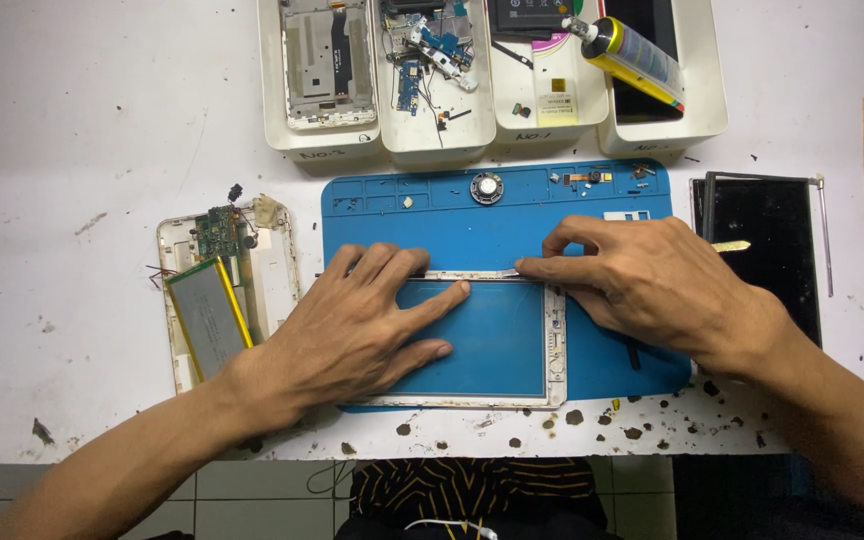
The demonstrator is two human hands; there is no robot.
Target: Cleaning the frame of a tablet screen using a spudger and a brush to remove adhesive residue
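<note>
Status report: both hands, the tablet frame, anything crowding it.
Left hand flat on white frame. Right hand pinching its top edge. Frame lies on blue mat. Opened tablet close left.

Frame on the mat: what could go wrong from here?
The frame is thin and empty; the left hand pressing it flat while the right hand pinches its top edge could bend or crack it. The small parts lie loose on the mat near the right hand and might be knocked away.

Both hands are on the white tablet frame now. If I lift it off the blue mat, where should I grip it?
Probably the white frame's right long rail, pinched from the right: it is bare, while the left hand covers the left side and the right hand presses the top edge.
</note>
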